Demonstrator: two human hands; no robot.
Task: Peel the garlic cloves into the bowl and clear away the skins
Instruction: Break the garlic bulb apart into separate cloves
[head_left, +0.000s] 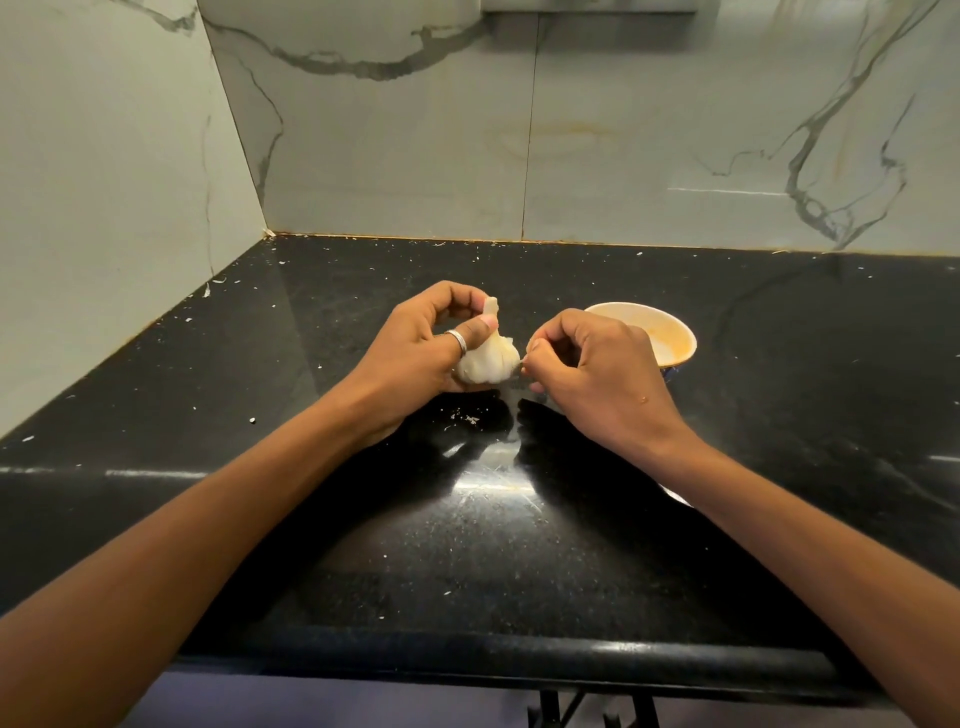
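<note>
1. Polished black stone countertop (260, 395) fills the lower half of the frame, meeting grey-veined marble wall tiles (395, 156) that form a corner at the upper left.
2. Small white flecks (470, 419) dot the counter, thickest along the back edge and left side, with a few just below the hands at centre.
3. At centre left, the left hand (415, 358) is curled around a whole garlic bulb (485, 361), which it holds above the counter with the stem end pointing up.
4. Its thumb, wearing a silver ring (457, 340), presses the bulb's upper side, while the fingers wrap round the far side near the stem; the palm cups the bulb from below.
5. Just right of the bulb, the right hand (597, 374) is closed into a tight pinch, thumb against fingertips, right at the bulb's right flank.
6. Something thin and pale shows at that pinch, apparently a bit of skin (519, 366) still joined to the bulb, though it is too small to be sure.
7. Behind the right hand, at centre right, an orange-tinted bowl (675, 338) stands on the counter, partly hidden by the knuckles; the visible part of its inside holds nothing.
8. Both bare forearms reach in from the lower corners of the frame.
</note>
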